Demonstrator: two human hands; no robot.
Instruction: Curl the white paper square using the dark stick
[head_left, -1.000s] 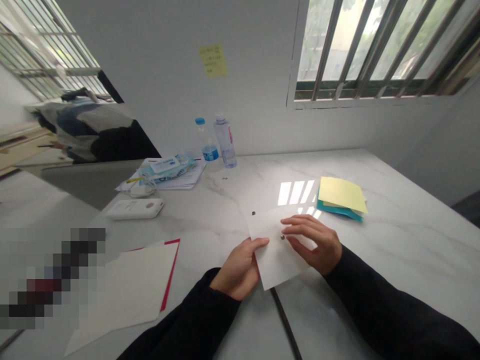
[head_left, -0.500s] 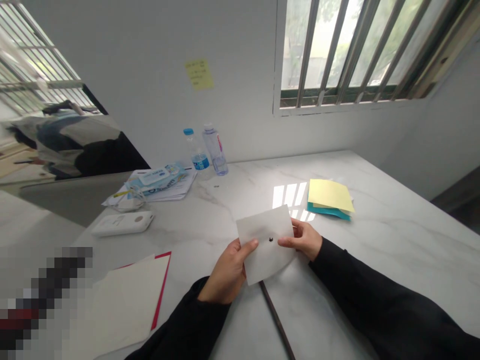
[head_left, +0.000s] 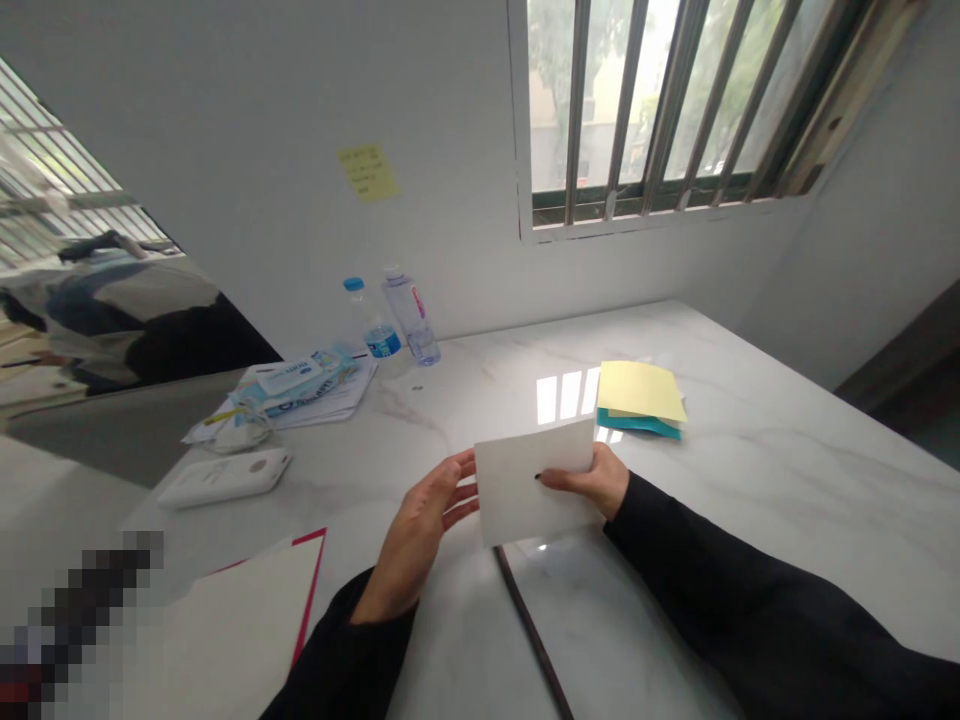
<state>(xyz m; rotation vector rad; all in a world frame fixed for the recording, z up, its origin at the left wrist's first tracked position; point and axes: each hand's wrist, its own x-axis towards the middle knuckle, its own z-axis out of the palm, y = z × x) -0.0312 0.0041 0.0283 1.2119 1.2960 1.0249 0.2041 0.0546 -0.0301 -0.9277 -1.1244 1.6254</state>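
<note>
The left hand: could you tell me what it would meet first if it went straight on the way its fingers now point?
The left hand would most likely meet the near edge of the white sheet of paper first, though depth is hard to judge from this view.

Two water bottles [head_left: 409, 318], a wipes packet [head_left: 289, 385], stacked yellow paper [head_left: 641, 392]

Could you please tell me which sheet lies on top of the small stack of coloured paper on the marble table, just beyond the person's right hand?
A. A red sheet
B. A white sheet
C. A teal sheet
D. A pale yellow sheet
D. The pale yellow sheet covers the teal sheet, whose edge shows beneath it, just beyond the right hand holding the white sheet.
</note>
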